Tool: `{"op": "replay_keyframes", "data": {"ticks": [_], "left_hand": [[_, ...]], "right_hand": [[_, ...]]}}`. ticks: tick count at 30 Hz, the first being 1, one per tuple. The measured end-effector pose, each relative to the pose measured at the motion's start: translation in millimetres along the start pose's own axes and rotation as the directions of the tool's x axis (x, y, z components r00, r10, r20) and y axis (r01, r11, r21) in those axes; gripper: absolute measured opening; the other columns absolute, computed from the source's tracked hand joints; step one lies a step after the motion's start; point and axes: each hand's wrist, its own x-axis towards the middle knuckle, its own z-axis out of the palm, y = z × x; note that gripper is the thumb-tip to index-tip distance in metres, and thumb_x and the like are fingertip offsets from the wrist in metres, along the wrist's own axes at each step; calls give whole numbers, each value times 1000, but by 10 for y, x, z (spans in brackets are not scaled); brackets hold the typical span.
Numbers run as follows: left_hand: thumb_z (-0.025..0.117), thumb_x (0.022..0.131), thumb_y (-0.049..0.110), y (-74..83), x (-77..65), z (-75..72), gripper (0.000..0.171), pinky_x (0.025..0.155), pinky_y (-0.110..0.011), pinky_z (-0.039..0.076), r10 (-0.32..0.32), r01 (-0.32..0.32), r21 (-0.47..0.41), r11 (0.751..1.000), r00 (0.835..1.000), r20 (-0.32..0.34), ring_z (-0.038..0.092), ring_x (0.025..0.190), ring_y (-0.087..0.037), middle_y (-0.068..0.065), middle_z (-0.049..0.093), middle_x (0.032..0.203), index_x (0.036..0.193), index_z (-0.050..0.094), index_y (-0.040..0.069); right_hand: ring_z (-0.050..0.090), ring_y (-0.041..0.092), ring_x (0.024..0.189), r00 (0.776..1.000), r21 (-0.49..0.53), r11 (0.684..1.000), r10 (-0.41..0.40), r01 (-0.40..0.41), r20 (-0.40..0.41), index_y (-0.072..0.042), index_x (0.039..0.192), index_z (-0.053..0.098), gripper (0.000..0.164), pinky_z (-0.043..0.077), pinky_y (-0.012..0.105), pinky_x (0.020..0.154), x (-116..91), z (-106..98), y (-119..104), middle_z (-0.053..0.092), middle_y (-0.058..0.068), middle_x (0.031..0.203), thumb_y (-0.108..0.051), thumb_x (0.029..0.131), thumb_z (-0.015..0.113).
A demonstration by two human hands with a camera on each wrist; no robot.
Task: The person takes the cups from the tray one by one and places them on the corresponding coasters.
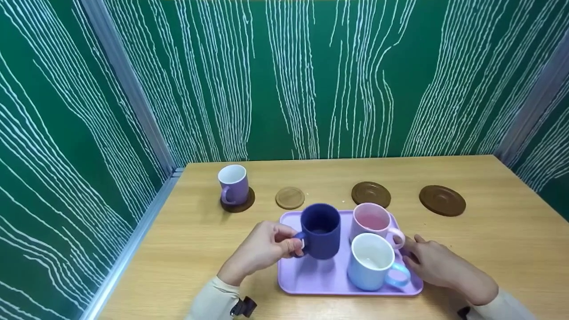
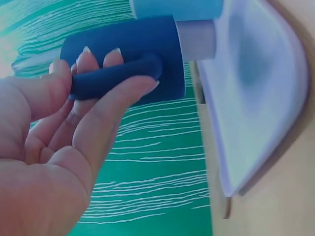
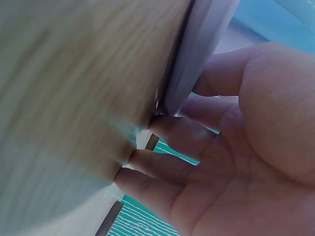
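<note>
My left hand (image 1: 262, 249) pinches the handle of a dark blue mug (image 1: 321, 235) between thumb and fingers. The mug is held upright over the lilac tray (image 1: 306, 280), its base raised above the surface in the left wrist view. My right hand (image 1: 438, 262) is at the tray's right edge. Thumb and index finger reach over the rim, while the other fingertips (image 3: 129, 179) touch the table. On the tray stand a pink mug (image 1: 371, 218) at the back and a light blue mug (image 1: 370, 266) with a white inside in front, both handles pointing right.
Behind and left of the tray, a purple mug (image 1: 234, 184) stands on a dark coaster (image 1: 249, 204). A lighter round wooden coaster (image 1: 290, 198) and two dark brown coasters, one in the middle (image 1: 371, 191) and one at right (image 1: 442, 200), lie along the table's back. Green white-lined panels (image 1: 284, 80) enclose the table.
</note>
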Motion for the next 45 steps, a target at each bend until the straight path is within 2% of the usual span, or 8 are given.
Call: {"op": "replay_keyframes", "data": {"ticks": [5, 10, 20, 25, 29, 34, 41, 45], "left_hand": [[72, 96, 7, 145, -1, -97, 10, 84, -30, 62, 11, -10, 13, 1000, 996, -91, 73, 87, -16, -7, 77, 85, 96, 79, 0], [72, 96, 9, 319, 40, -165, 11, 85, -32, 61, 32, -23, 46, 999, 979, -199, 72, 88, -16, -4, 78, 89, 100, 81, 5], [71, 96, 7, 519, 256, -203, 12, 83, -31, 61, 77, -64, 44, 997, 910, -407, 71, 85, -17, -6, 76, 83, 89, 79, 2], [73, 95, 11, 520, 385, -184, 12, 73, -30, 58, 83, -44, 87, 995, 857, -508, 68, 79, -16, -3, 75, 79, 87, 81, 6], [73, 95, 12, 475, 521, -161, 12, 74, -31, 59, 85, -37, 96, 995, 817, -570, 72, 79, -16, -1, 76, 78, 89, 82, 6], [73, 95, 10, 359, 691, -126, 15, 68, -27, 55, 87, -35, 94, 995, 772, -630, 70, 75, -13, -2, 76, 75, 83, 81, 5], [74, 93, 8, 180, 825, -93, 15, 55, -21, 42, 55, -29, 49, 998, 725, -687, 63, 68, -10, -5, 75, 73, 81, 80, 3], [74, 93, 8, 119, 878, -91, 13, 54, -21, 42, 40, -15, 42, 999, 711, -702, 65, 70, -11, -4, 76, 75, 83, 81, 5]], "right_hand": [[68, 40, 83, 1000, -5, 1000, -3, 3, 11, -5, 117, 67, 26, 58, 59, 71, 2, -1, -9, 64, 24, 102, -18, 95, 70], [68, 53, 98, 1000, -2, 1000, 15, -14, 26, 0, 123, 67, 33, 55, 68, 83, -9, -17, -14, 62, 41, 118, -19, 96, 69], [59, 25, 75, 1000, 11, 1000, -13, 13, 3, -10, 104, 66, 12, 55, 48, 65, 2, -16, 4, 57, 8, 89, -16, 95, 70], [67, 33, 79, 995, -1, 997, -80, 81, -64, -12, 100, 66, 9, 58, 54, 69, 0, 7, 14, 66, 13, 86, -13, 93, 71], [70, 47, 89, 996, -10, 998, -70, 69, -63, -11, 102, 67, 10, 58, 63, 74, 9, 7, 19, 70, 25, 95, -15, 93, 71], [70, 40, 84, 997, 2, 998, -59, 59, -46, -11, 104, 67, 12, 59, 59, 72, 1, 16, 3, 68, 21, 93, -16, 94, 71], [59, 22, 73, 999, 25, 999, -38, 38, -13, -11, 106, 66, 12, 56, 46, 64, -10, 0, -8, 56, 7, 88, -17, 95, 69], [69, 37, 84, 998, 27, 998, -58, 59, -38, -11, 103, 66, 9, 59, 54, 71, -4, -18, 2, 68, 15, 92, -15, 95, 70]]}}
